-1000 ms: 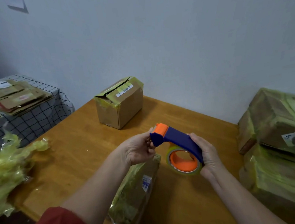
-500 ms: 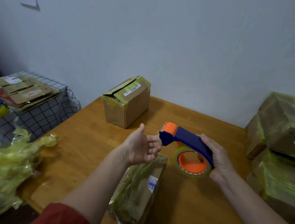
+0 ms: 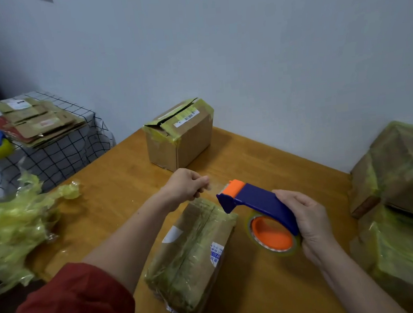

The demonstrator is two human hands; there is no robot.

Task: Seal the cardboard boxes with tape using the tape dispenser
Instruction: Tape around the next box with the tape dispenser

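Right hand (image 3: 311,224) is wrapped around the blue handle of the dispenser (image 3: 259,201), roll (image 3: 273,235) hanging below, nose aimed left over the far end of the near box (image 3: 194,254). That box lies mid-surface toward the near edge, long side running away from the person, so a strip could run straight down its seam. Left hand (image 3: 186,184) is pinched shut just off the orange nose, probably drawing out the free end — the tape itself is clear and barely shows (only a faint sheen between fingers and nose), so I can't confirm the pinch holds it.

A second box (image 3: 179,133) waits at the far edge by the wall, its flaps gaping. Wrapped boxes (image 3: 403,189) at the right edge are cut off by the frame. Crumpled film (image 3: 14,223) spills over the left edge; where it ends is out of view.
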